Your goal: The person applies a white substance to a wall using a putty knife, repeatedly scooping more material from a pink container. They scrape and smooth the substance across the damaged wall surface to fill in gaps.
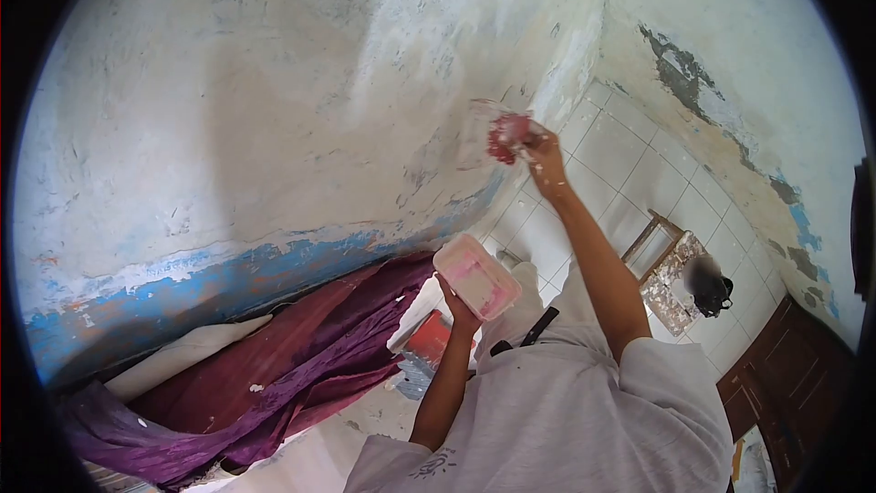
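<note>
My right hand (545,157) is stretched out to the wall near the corner, its fingers closed on a flat scraper (507,137) with a red part and a pale, see-through-looking edge, smeared by motion. The scraper overlaps the patchy wall (301,110), which carries whitish filler over grey and cream. In front of my body, my left hand (464,307) grips a shallow rectangular plastic tub (477,277) from its side and underneath. Pink and whitish residue coats the inside of the tub, which tilts toward me.
Purple and maroon cloth (328,356) lies along the wall's foot, with a pale roll (182,356) behind it. A red container (427,340) is below my left arm. On the tiled floor (611,151) stands a paint-spattered stool (671,297) holding a black item (710,290). A brown door (794,374) is at right.
</note>
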The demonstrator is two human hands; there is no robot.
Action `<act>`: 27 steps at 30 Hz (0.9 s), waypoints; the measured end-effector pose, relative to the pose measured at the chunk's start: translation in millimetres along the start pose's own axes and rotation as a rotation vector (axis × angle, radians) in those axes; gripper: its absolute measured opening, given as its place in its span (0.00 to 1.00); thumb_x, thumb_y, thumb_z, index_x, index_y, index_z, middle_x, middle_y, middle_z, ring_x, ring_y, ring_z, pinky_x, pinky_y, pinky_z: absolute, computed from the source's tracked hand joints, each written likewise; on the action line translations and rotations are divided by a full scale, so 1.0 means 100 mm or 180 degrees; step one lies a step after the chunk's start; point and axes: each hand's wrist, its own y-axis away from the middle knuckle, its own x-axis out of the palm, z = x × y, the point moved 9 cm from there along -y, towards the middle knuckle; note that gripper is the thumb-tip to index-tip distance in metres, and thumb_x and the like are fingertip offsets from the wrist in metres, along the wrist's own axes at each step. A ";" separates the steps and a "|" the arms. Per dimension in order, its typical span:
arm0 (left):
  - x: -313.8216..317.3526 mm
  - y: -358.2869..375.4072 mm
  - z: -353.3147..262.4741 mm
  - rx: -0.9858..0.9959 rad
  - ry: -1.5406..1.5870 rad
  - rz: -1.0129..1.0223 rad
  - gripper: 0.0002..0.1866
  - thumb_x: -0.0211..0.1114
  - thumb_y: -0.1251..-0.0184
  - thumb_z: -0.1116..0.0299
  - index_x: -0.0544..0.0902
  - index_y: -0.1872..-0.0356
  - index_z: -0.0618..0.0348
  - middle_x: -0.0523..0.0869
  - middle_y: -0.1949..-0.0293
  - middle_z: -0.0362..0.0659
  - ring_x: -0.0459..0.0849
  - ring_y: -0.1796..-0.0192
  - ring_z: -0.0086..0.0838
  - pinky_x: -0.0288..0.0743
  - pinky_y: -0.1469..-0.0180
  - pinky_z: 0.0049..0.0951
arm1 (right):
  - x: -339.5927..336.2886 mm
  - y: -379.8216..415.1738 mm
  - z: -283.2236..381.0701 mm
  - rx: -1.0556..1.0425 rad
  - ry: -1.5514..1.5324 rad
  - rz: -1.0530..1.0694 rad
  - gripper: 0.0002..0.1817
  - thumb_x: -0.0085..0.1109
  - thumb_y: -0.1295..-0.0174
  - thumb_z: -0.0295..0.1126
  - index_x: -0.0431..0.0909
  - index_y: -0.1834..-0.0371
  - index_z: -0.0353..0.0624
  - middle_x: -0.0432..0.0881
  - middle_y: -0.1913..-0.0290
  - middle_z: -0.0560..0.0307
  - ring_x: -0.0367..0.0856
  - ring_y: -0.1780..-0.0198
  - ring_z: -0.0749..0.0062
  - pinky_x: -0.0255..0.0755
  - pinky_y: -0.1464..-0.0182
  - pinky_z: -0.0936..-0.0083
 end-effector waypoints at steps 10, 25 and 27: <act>0.32 -0.18 -0.31 0.0650 -0.0320 0.0131 0.40 0.42 0.24 0.27 0.64 0.23 0.43 0.74 0.30 0.40 0.76 0.31 0.37 0.73 0.29 0.47 | -0.79 0.49 -0.27 0.0680 0.2173 -0.0931 0.15 0.66 0.32 0.26 0.82 0.45 0.30 0.91 0.55 0.51 0.88 0.56 0.70 0.82 0.51 0.73; 1.46 -0.62 0.22 0.0379 0.0161 0.1474 0.32 0.46 0.18 0.42 0.61 0.22 0.47 0.72 0.30 0.43 0.73 0.28 0.37 0.70 0.27 0.45 | 0.69 1.77 2.10 -0.1306 0.3959 0.0496 0.15 0.69 0.44 0.22 0.85 0.52 0.37 0.87 0.63 0.48 0.86 0.65 0.53 0.80 0.64 0.65; 1.78 -0.51 0.18 0.0821 -0.0282 0.1584 0.31 0.48 0.18 0.46 0.61 0.22 0.48 0.71 0.29 0.43 0.72 0.28 0.37 0.69 0.26 0.45 | 0.67 1.80 2.21 -0.1471 0.4057 0.0322 0.14 0.69 0.44 0.22 0.86 0.52 0.38 0.87 0.62 0.48 0.87 0.65 0.54 0.80 0.64 0.65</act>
